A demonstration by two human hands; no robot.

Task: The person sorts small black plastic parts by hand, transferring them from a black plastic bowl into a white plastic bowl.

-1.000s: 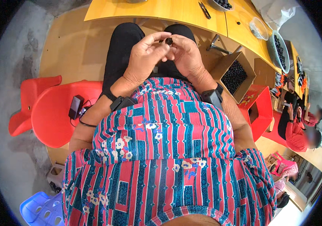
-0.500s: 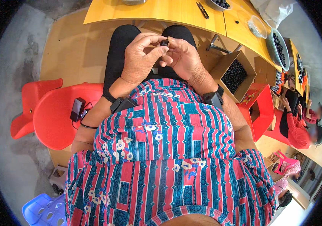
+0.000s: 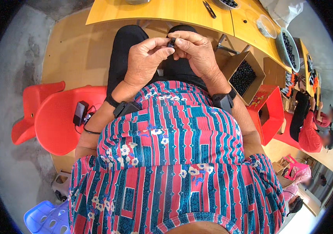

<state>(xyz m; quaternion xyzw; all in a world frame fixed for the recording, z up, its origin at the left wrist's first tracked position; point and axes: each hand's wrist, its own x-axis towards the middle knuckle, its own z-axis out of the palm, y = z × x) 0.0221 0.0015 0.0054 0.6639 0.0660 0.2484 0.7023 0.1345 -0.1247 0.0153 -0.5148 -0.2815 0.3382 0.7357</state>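
Above my lap, a small black part (image 3: 171, 43) is pinched between my two hands; its exact kind is too small to make out. The thumb and forefinger of my left hand (image 3: 145, 58) grip it from the left. From the other side, the thumb and fingers of my right hand (image 3: 195, 50) close on it, covering some of it. Right of my knees, an open cardboard box (image 3: 229, 69) holds many small black pieces. On the yellow table (image 3: 166, 9) ahead lie a pair of black snips (image 3: 209, 9) and one loose black piece (image 3: 245, 21).
At the table's right stand a clear plastic tub (image 3: 265, 26) and a pale green basin (image 3: 279, 43) of black pieces. A metal bowl (image 3: 219, 4) is at the far edge. Red chairs (image 3: 53, 124) stand left, a red box (image 3: 271, 123) right. Other people sit far right.
My right hand has shifted slightly right and its fingers have re-placed themselves around the black part. More of the part shows between my fingertips. My left hand has hardly moved.
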